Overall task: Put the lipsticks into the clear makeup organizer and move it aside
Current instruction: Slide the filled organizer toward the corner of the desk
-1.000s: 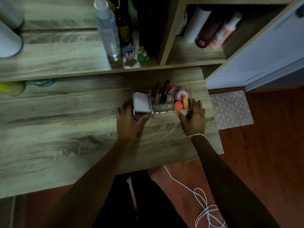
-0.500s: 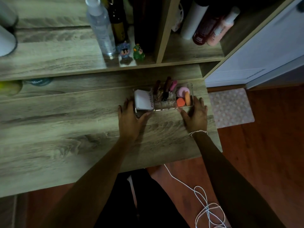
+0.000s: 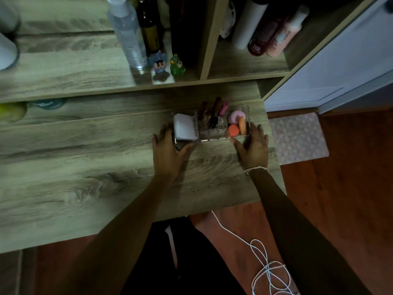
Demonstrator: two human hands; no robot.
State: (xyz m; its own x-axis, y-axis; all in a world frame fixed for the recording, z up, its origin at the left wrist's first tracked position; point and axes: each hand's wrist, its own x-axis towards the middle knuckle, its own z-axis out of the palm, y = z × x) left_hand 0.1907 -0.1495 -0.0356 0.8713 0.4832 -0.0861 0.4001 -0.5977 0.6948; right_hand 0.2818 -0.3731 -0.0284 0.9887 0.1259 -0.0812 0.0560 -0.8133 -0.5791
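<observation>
The clear makeup organizer rests on the wooden desk near its far right corner. Several dark and pink lipsticks stand upright in its middle slots. A white compact fills its left section, and pink and orange sponges fill the right one. My left hand grips the organizer's left end, thumb along the front. My right hand holds its right end.
The shelf behind carries a clear bottle, a dark bottle and two small figurines. More bottles stand in the right cubby. The desk edge lies just right of my right hand. A white cord trails on the floor.
Both hands have slid the organizer a little away from me, toward the back of the desk, keeping their grip on its two ends.
</observation>
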